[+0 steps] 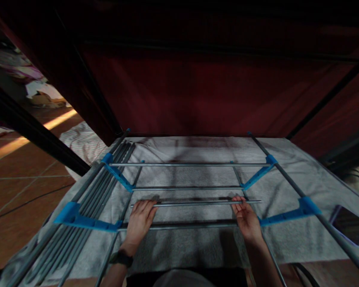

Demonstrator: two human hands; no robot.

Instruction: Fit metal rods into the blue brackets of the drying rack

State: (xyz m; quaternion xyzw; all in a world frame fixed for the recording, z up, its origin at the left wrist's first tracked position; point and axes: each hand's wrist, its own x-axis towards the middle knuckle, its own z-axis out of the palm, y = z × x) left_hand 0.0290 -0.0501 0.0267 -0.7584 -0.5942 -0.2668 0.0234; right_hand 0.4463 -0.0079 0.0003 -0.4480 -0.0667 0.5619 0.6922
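The head view is filled by a metal frame (194, 175) of grey rods and blue plastic joints, laid over a grey towel (197, 243). A loose grey rod (196, 203) is held across the middle of the frame, level, between two fixed cross rods.

The left hand (140, 221) is closed around the left end of the rod, with the fingers curled over it. A dark watch (121, 258) is worn on that wrist. The right hand (247, 220) is closed around the right part of the rod, and a short bit of rod sticks out past it.

A bundle of spare rods (86, 215) is seen lying along the left side of the frame, packed close together. They are crossed by a blue joint (77, 218) near the front.

A dark phone (348, 224) is seen lying flat on the towel, to the right of the frame, just beside the long right rod.

A dark red cloth wall (197, 91) is seen behind the frame. A brown tiled floor (18, 191) is seen on the left, with a strip of sunlight on it. No boxes, bowls or other holders can be made out.
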